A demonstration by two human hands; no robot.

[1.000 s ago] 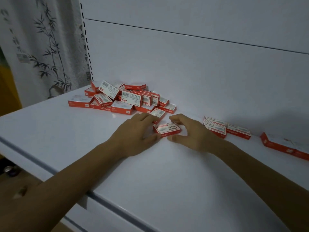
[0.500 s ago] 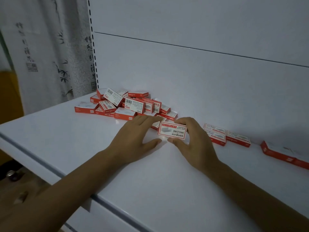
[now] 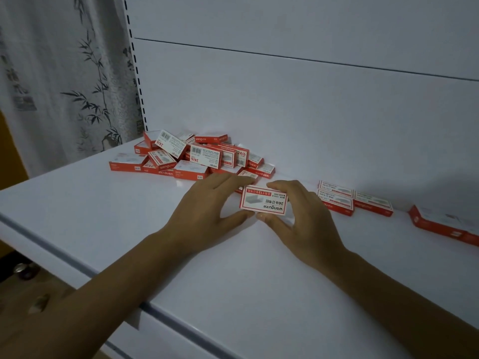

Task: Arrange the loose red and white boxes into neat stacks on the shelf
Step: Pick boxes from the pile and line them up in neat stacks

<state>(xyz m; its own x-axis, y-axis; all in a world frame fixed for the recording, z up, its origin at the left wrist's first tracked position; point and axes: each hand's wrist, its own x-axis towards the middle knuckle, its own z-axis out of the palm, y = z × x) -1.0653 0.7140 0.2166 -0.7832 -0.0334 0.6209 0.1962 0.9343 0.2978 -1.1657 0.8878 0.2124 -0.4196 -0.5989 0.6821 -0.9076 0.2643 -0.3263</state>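
Note:
A red and white box (image 3: 263, 200) is tilted up on edge at the middle of the white shelf (image 3: 108, 216), its printed face toward me. My right hand (image 3: 300, 216) pinches it between thumb and fingers. My left hand (image 3: 207, 211) lies flat beside it, fingers straight, thumb touching the box's lower left corner. A loose pile of boxes (image 3: 191, 158) sits behind my left hand against the back panel. Two short stacks (image 3: 335, 196) (image 3: 373, 203) stand to the right of my right hand.
More red boxes (image 3: 440, 224) lie at the far right of the shelf. The shelf's front edge (image 3: 166, 317) runs diagonally below my forearms. A curtain with bamboo print (image 3: 64, 86) hangs at the left, beside a perforated upright (image 3: 134, 63).
The box that lay flat between my hands has been tipped up on edge by my right hand. My left hand has stayed flat beside it.

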